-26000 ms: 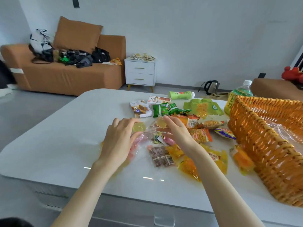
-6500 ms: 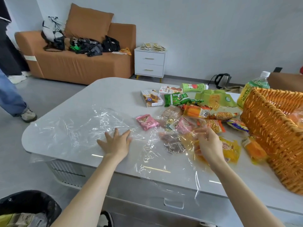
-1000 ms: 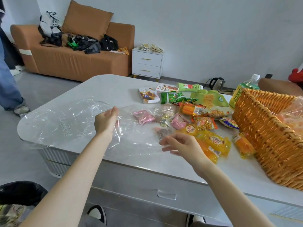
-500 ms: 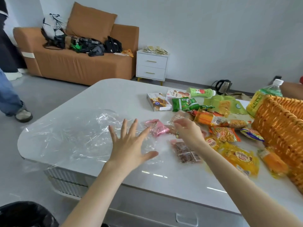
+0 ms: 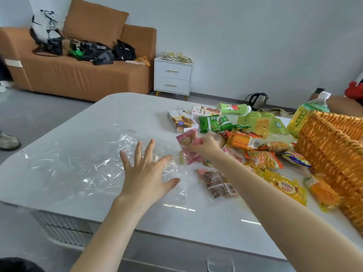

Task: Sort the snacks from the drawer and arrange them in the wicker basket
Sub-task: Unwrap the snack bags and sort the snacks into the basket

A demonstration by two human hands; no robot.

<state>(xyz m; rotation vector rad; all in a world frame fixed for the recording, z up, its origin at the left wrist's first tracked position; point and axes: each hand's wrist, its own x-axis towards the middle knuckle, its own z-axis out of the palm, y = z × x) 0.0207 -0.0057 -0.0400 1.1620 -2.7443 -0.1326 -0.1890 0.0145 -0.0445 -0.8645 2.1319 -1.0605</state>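
Several snack packets lie spread over the white table (image 5: pixel 102 118). My right hand (image 5: pixel 206 147) pinches a pink snack packet (image 5: pixel 186 142) and holds it a little above the tabletop. Fingers spread, my left hand (image 5: pixel 146 173) lies flat on a clear plastic bag (image 5: pixel 78 165) that covers the table's left part. A brown packet (image 5: pixel 218 183) lies under my right forearm. Yellow packets (image 5: pixel 284 186) and orange noodle packets (image 5: pixel 263 159) lie between my arm and the wicker basket (image 5: pixel 334 154) at the right edge.
Two small boxes (image 5: pixel 181 120), green packets (image 5: pixel 216 123) and a green tube (image 5: pixel 233 109) sit at the table's far side, a yellow-green bottle (image 5: pixel 306 116) behind the basket. A drawer handle (image 5: pixel 220 265) shows below the table's front edge. A sofa and a white nightstand stand beyond.
My right hand has taken hold of the pink packet and lifted it off the table. My left hand stays spread flat on the plastic bag.
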